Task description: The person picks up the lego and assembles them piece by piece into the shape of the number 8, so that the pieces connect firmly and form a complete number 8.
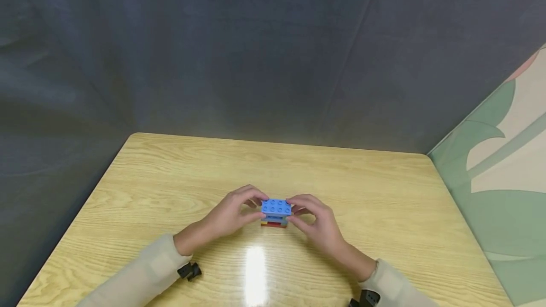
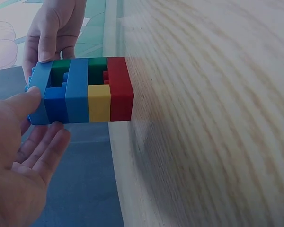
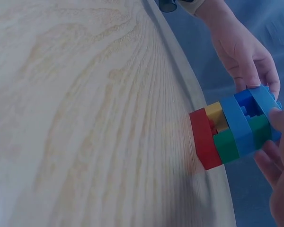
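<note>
A tower of toy building bricks stands on the wooden table. Its base is a long red brick point(image 2: 120, 89). On that sit a yellow brick point(image 2: 99, 103) and a green brick point(image 3: 226, 145), with a long blue brick point(image 2: 77, 90) across them. Above come a short blue brick point(image 2: 56, 105) and another green one. A long blue top brick point(image 1: 276, 207) caps the tower, studs up. My left hand point(image 1: 232, 210) pinches its left end between thumb and fingers. At the opposite end, my right hand point(image 1: 315, 221) pinches it likewise.
The light wood table point(image 1: 179, 165) spreads around the tower, with a bright reflection in front. Behind it hangs a dark grey curtain point(image 1: 256, 51). A patterned green and cream panel point(image 1: 503, 212) borders the right side. Dark devices point(image 1: 189, 271) are worn at the sleeves.
</note>
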A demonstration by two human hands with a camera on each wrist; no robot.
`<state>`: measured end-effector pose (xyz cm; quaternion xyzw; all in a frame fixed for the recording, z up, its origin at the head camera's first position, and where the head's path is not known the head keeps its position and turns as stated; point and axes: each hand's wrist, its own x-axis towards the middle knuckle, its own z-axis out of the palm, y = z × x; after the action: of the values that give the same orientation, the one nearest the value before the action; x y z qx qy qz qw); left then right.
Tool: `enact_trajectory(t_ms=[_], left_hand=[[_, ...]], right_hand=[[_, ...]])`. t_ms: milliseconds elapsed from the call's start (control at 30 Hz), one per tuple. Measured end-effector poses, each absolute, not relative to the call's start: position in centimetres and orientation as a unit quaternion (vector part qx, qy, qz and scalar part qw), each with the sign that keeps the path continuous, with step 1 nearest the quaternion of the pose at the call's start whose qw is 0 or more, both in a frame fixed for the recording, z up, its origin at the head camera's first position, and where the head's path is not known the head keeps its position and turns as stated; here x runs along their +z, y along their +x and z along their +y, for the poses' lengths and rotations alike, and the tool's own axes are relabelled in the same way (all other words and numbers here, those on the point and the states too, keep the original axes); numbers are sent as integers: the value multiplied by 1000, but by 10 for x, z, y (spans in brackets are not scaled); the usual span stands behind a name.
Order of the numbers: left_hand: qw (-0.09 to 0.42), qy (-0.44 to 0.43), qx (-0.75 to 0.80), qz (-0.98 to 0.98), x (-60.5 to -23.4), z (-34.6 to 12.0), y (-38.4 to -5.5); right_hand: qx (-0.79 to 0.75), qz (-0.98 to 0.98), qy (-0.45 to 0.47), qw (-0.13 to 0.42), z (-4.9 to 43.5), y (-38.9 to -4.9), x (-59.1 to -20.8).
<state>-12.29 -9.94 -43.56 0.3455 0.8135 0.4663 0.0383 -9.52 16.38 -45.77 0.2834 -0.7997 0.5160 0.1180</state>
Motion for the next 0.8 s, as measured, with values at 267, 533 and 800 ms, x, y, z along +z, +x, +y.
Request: enact_trajectory(t_ms=[267,533,800], left_hand=[[24,337,463,820,-439,-99,-123],[13,322,466,824,-437,-95,-132],[-11,269,495,826,-442,-87,-138]], right_hand=[[516,-798,285,127,160,-98,-459],[516,-809,254,120,158,-108,-459],[520,-819,217,111,155,-118,-457]])
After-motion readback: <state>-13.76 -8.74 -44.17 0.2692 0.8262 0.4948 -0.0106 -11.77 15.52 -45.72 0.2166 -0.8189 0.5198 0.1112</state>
